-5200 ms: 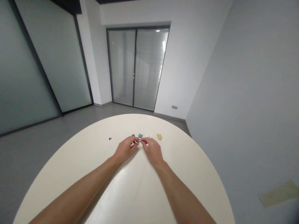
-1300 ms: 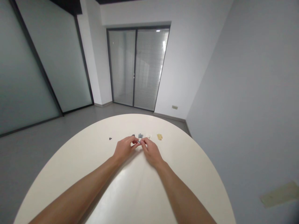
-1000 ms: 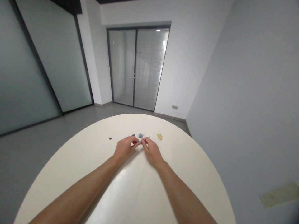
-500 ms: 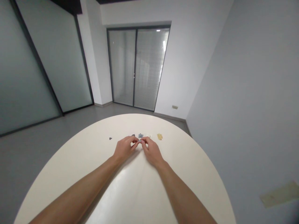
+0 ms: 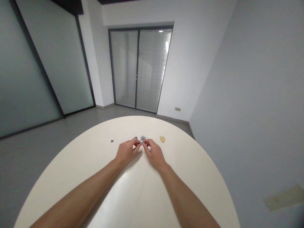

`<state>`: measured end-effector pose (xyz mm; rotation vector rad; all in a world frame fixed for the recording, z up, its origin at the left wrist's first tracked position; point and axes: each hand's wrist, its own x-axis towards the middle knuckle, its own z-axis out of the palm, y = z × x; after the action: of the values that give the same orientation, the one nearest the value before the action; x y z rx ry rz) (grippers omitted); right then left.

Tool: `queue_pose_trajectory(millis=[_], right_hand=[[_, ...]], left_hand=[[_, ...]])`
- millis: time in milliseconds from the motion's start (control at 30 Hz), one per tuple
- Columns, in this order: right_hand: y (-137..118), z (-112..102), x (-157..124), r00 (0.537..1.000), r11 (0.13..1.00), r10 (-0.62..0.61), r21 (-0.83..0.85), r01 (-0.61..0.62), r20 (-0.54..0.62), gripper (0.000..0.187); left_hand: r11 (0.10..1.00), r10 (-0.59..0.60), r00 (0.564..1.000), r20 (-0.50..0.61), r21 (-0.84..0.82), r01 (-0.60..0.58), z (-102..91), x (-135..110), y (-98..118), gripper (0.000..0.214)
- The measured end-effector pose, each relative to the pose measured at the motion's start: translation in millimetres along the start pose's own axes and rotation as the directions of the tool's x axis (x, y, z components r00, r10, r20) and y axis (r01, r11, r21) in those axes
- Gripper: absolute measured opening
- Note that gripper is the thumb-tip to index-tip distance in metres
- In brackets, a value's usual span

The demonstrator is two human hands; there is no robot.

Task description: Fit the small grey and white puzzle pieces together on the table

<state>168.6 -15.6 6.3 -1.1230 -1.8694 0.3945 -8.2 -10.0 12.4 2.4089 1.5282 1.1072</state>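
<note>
The left hand (image 5: 127,152) and right hand (image 5: 154,154) held a small piece (image 5: 142,142) between narrowly closed fingers (image 5: 137,143) over the table (image 5: 142,193); a grey piece (image 5: 142,138), cream piece (image 5: 151,138), tan piece (image 5: 162,139) and dark piece (image 5: 112,140) lay apart beyond, none visibly joined yet

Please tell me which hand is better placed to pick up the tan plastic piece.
Probably the right hand: it is nearer the tan plastic piece, and the left hand sits farther off. Both hands are pinching a small grey piece together, though, so the right would have to release it first.
</note>
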Motion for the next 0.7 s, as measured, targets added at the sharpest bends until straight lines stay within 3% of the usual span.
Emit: queue_pose_trajectory(millis=[700], right_hand=[[4.6, 0.4, 1.3, 1.000, 0.998, 0.017, -0.058, -0.016, 0.004, 0.019]], left_hand=[[1.000, 0.014, 1.000, 0.010, 0.001, -0.014, 2.4, 0.2, -3.5, 0.020]])
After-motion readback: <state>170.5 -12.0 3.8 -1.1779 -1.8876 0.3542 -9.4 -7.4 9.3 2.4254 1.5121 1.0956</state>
